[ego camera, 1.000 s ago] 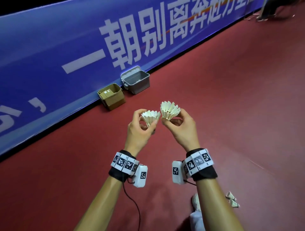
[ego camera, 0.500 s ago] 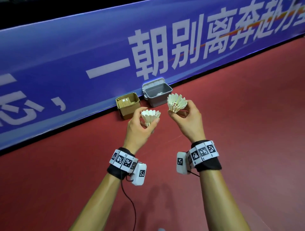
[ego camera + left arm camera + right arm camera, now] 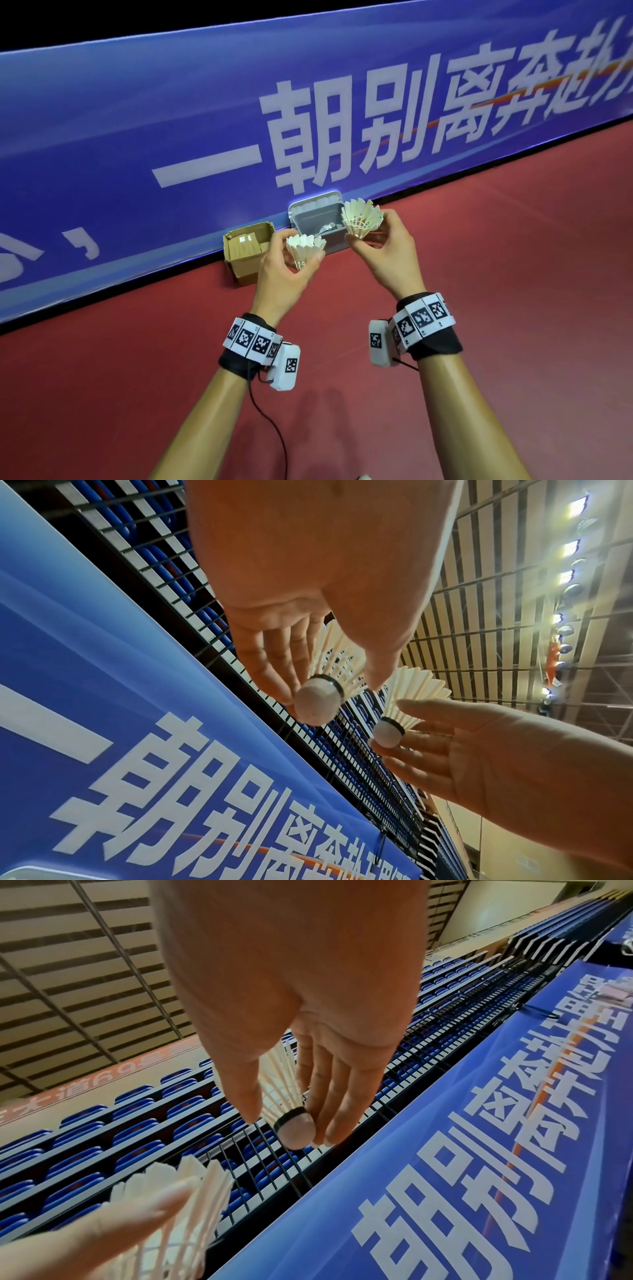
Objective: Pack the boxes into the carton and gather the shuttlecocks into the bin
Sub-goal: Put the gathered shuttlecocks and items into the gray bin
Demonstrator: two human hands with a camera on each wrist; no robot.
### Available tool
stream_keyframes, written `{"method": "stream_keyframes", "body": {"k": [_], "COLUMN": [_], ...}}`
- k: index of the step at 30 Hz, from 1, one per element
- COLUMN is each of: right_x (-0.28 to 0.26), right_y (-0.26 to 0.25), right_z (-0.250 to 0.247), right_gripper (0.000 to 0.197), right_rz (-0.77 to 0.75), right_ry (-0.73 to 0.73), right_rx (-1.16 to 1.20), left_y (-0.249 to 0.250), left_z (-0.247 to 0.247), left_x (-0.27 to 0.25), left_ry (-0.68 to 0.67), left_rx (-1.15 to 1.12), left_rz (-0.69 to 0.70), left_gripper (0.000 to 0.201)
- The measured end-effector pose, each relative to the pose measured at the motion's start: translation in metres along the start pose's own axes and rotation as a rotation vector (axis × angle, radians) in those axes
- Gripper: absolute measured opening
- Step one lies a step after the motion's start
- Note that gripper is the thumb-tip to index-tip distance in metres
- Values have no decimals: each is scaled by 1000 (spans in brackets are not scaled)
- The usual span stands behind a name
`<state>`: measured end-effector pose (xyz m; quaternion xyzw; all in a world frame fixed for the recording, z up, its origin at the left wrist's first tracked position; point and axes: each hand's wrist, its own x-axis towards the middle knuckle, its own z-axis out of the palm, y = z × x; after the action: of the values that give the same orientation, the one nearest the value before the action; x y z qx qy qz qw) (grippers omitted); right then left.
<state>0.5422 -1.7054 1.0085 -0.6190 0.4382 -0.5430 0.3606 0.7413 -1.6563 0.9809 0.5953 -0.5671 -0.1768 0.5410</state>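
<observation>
My left hand point(image 3: 291, 270) pinches a white feather shuttlecock point(image 3: 305, 248), feathers up, in front of the brown carton point(image 3: 245, 250). My right hand point(image 3: 383, 246) pinches a second shuttlecock point(image 3: 361, 216) just over the right side of the open grey bin point(image 3: 317, 214). In the left wrist view the left shuttlecock point(image 3: 318, 696) shows its cork between thumb and fingers, and the other shuttlecock point(image 3: 394, 723) sits in the right hand. The right wrist view shows the cork point(image 3: 294, 1129) held at the fingertips. The carton holds small boxes; a white item lies in the bin.
Carton and bin stand side by side on the red floor point(image 3: 513, 274) against a long blue banner point(image 3: 205, 120) with white characters. Behind the banner are rails and blue stadium seats point(image 3: 85, 1150).
Both hands, each still holding its shuttlecock, have come closer to the carton and bin; the right shuttlecock now overlaps the bin's right rim.
</observation>
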Motion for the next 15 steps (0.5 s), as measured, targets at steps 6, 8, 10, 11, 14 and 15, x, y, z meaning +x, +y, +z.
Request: {"method": "stream_keyframes", "body": {"k": [6,8,10,11,14,15], "right_x": [141,183,230,246,315,340], "right_y": [35,53,78,88,124,137], "right_z": [-4,-4,-3,-1,7,10], "right_gripper": [38,37,37,37,37,38], "right_rz": [-3,-1,13,21,32,31], "right_ry": [35,41,43,39,8,-6], "right_rx": [-60,-77,-79,-79,-66,-60], "left_y": [-20,-31,-46,-50,-72,-80], "left_z": [61,80,103,110,144,155], "left_x": [140,180,223,236,297,319], "left_ry": [-37,-35,-34,-37,-19,-15], "left_rx": [30,31,44,52,95,115], "left_rz": [-7,-8,-15,-15,-16,-21], "left_gripper": [57,58,57,57,57,56]}}
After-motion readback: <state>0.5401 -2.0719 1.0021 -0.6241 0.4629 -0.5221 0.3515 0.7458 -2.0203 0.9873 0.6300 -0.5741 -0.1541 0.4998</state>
